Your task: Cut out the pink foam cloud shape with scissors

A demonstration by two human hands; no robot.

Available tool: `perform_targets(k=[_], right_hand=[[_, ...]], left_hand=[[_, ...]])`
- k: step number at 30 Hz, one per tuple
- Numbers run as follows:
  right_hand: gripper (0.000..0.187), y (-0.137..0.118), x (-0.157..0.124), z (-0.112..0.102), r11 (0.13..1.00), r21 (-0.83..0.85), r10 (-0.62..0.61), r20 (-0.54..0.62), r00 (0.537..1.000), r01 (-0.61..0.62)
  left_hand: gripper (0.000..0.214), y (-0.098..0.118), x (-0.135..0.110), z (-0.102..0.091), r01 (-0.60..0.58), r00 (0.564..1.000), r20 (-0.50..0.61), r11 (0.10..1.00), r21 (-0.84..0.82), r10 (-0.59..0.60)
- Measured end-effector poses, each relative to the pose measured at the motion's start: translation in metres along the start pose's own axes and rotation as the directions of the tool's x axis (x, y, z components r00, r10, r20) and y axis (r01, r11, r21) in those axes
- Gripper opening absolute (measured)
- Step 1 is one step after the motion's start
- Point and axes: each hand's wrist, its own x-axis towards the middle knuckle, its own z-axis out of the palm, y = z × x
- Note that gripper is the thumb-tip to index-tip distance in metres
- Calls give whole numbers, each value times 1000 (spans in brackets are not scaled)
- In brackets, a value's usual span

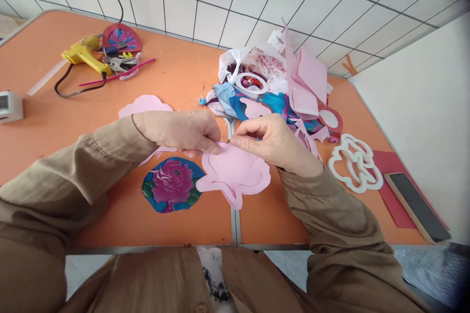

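Note:
Over the orange table [44,122], my left hand [179,129] and my right hand [273,142] both pinch the top edge of a pink flower-shaped foam cutout [235,173]. The fingertips of the two hands almost meet at that edge. The cutout hangs down and lies partly on the table. Just left of it lies a round fabric piece with a printed pink rose [172,185]. Another pink cutout [145,105] shows behind my left wrist.
A yellow glue gun [82,54], keys and a red disc lie at the far left. A plastic bag [249,66], blue fabric and pink foam scraps [306,85] pile up behind my hands. A white flower-shaped frame [354,161] and a phone [416,205] lie right.

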Motion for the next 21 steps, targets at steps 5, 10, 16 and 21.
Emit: perform_targets(k=[5, 10, 16, 21], right_hand=[[37, 1, 0, 1, 1000, 0, 0, -11, 1000, 0], [34, 2, 0, 1, 1000, -29, 4, -44, 999, -5], [34, 4, 0, 2, 1000, -16, 14, -78, 997, -16], [31, 3, 1, 1, 1000, -6, 17, -131, 991, -18]], left_hand=[[35, 0, -1, -2, -23, 1000, 3, 1000, 11, 23], [35, -1, -1, -3, -5, 1000, -5, 1000, 13, 5], [39, 1, -1, -4, -18, 1000, -3, 1000, 11, 18], [42, -1, 0, -3, -57, 995, -86, 998, 7, 57]])
